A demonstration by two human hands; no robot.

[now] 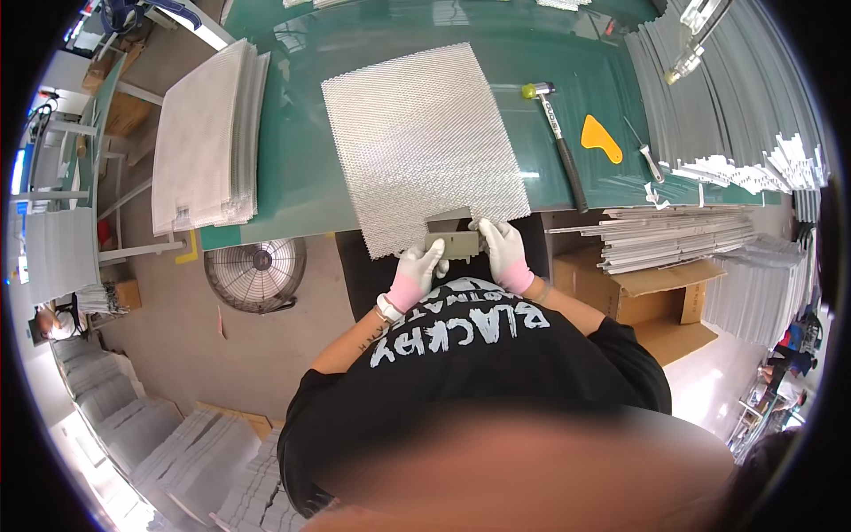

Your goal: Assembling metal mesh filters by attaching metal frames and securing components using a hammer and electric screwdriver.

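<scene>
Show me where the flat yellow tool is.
In the head view, the flat yellow tool lies on the green table's right side, between the hammer and screwdriver.

The green table [301, 151] bears a mesh sheet [425, 146], 1 mallet [559, 142], 1 scraper [601, 139] and 1 screwdriver [651, 163].

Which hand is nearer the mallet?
Right. The right hand is left of the mallet, toward the person; the left hand is farther left, at the left end of the grey-green piece.
</scene>
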